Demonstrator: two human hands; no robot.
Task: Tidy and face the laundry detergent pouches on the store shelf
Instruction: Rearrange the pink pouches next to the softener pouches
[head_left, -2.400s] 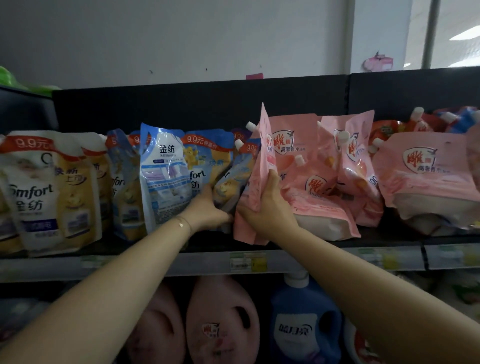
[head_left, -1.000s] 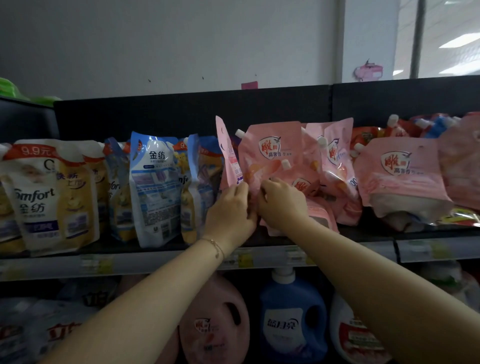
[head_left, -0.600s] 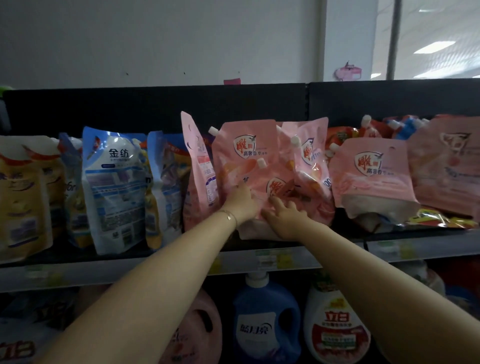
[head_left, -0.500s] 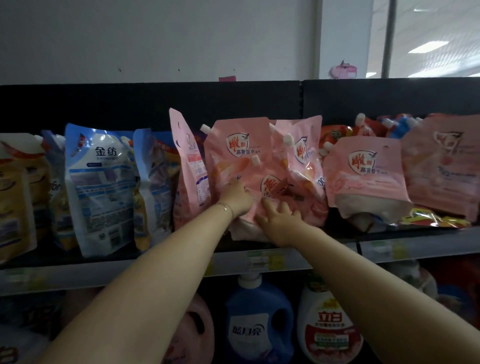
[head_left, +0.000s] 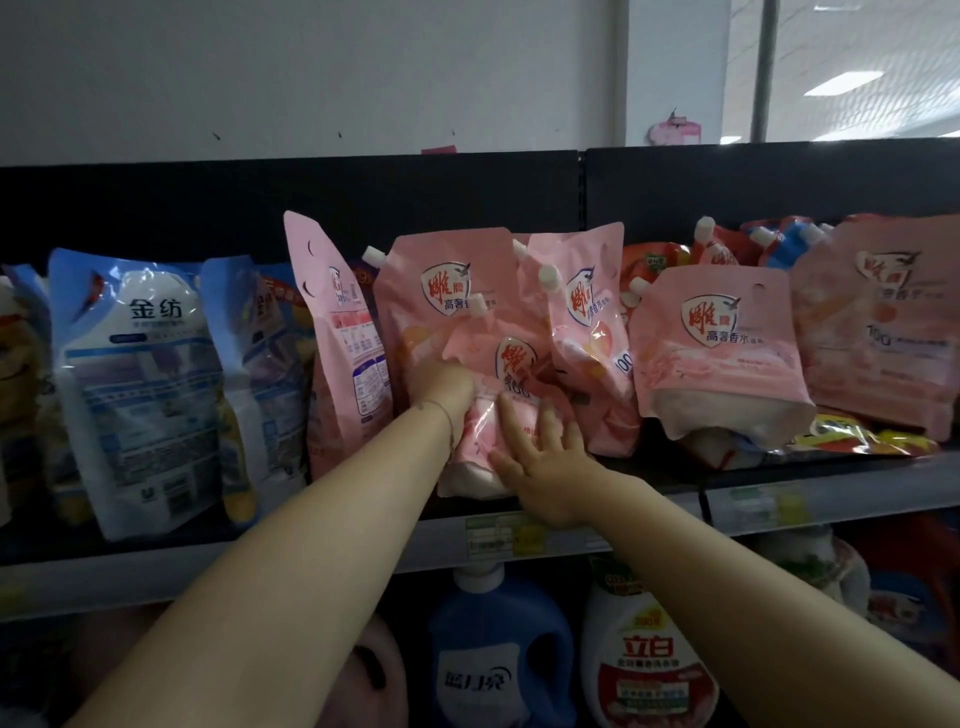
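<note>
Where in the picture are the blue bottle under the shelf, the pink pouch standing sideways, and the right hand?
blue bottle (head_left: 478, 675), head view, white label.
sideways pink pouch (head_left: 343, 338), head view, printed panel.
right hand (head_left: 540, 465), head view, back of hand.

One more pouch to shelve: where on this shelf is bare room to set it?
Bare board shows only as a front strip before the blue pouches, and a dark gap between the upright pink pouch and the slumped pink pouch. The centre is crowded: pink pouches overlap around the front pink pouch under the left hand and right hand.
</note>
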